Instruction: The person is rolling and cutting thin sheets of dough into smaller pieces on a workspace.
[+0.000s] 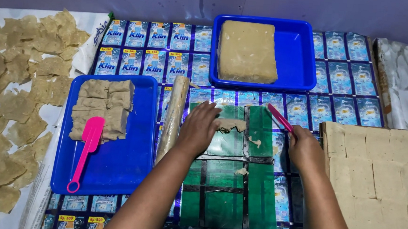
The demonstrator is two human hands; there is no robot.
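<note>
Left hand (pixel 198 128) spread, pressing dough scrap (pixel 230 125) on green mat (pixel 229 196); right hand (pixel 305 146) gripping pink scraper (pixel 280 117) — rolling pin (pixel 172 117) just beside left hand.

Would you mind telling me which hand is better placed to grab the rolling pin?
Probably the left hand: it rests on the dough piece right beside the rolling pin, while the right hand holds a pink scraper.

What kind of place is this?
Probably a small home snack-making workspace: a beige dough block in a blue plastic tray, a wooden rolling pin, and thin cut dough squares laid out.
</note>
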